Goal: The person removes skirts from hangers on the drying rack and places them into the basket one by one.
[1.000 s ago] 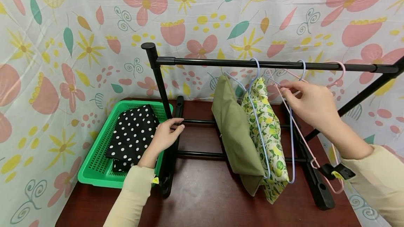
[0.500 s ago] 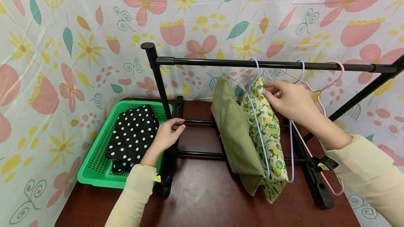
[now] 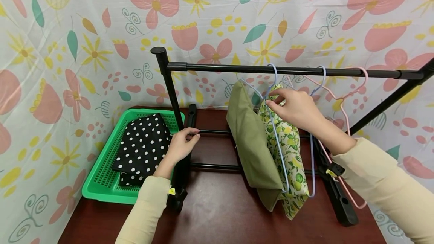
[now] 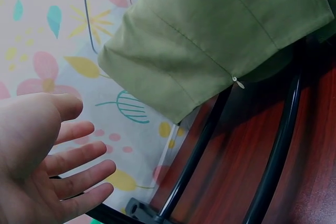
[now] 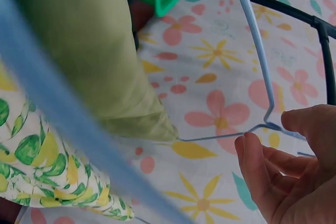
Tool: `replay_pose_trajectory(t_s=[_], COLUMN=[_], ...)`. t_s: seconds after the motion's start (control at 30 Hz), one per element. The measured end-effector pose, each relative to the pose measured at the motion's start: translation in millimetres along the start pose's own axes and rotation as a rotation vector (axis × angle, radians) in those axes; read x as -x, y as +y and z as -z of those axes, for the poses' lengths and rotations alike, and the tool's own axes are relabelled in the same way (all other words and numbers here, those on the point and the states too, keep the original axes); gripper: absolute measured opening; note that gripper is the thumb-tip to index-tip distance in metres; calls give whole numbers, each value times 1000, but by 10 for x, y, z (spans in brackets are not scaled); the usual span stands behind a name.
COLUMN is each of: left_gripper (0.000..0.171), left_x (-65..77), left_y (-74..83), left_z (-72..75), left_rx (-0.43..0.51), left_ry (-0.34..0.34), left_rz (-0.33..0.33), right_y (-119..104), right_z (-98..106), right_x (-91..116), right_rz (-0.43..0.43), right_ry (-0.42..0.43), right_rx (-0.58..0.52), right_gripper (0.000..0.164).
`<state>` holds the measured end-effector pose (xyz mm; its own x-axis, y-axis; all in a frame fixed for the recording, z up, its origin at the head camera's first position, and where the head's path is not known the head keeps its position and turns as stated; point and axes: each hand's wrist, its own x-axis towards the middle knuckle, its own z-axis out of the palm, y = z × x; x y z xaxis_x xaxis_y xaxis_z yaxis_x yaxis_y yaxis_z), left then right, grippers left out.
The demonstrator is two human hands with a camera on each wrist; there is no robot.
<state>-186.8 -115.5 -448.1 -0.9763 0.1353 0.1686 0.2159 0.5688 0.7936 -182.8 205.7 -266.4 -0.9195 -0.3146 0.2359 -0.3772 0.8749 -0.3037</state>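
My right hand (image 3: pixel 295 108) is at the neck of a blue hanger (image 3: pixel 275 131) on the rack's rail. In the right wrist view, thumb and fingertips stand apart, with the hanger's neck showing between them. Folded olive-green fabric (image 3: pixel 251 138), with a small zip pull (image 4: pixel 238 82), hangs on this hanger. Right beside it, lemon-print fabric (image 3: pixel 291 153) hangs with a second blue hanger (image 3: pixel 312 161), partly hidden by my right hand. My left hand (image 3: pixel 181 146) is by the rack's left post, its fingers loosely extended in the left wrist view and holding nothing.
A black clothes rack (image 3: pixel 220 67) stands on a dark red-brown table (image 3: pixel 217 206). A pink hanger (image 3: pixel 352 195) hangs at the right of the rail. Left of the rack, a green basket (image 3: pixel 98 183) holds black polka-dot fabric (image 3: pixel 142 148). A floral curtain (image 3: pixel 112 14) is behind.
My right hand has moved left along the rack, from beside the second blue hanger, past the lemon-print fabric, to the first blue hanger's neck. My left hand has hardly moved.
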Motion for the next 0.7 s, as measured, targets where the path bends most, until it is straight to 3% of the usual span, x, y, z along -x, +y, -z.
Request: replay_pose_trajectory(t_s=[0.23,0.43,0.7], left_gripper=[19,18,18], left_x=[-21,-25,-24], left_y=[-27,-54,-60], left_z=[-51,-62,-108], left_rx=[3,0,-4], left_ry=[24,29,27], left_rz=[-19,-7,4], right_y=[-47,-90,-133], right_z=[-84,-103,-95], right_x=[-66,-111,-162], right_rz=[-5,-57,-75], right_ry=[-11,-27,6], right_rx=[26,40,54], right_gripper=[37,33,32])
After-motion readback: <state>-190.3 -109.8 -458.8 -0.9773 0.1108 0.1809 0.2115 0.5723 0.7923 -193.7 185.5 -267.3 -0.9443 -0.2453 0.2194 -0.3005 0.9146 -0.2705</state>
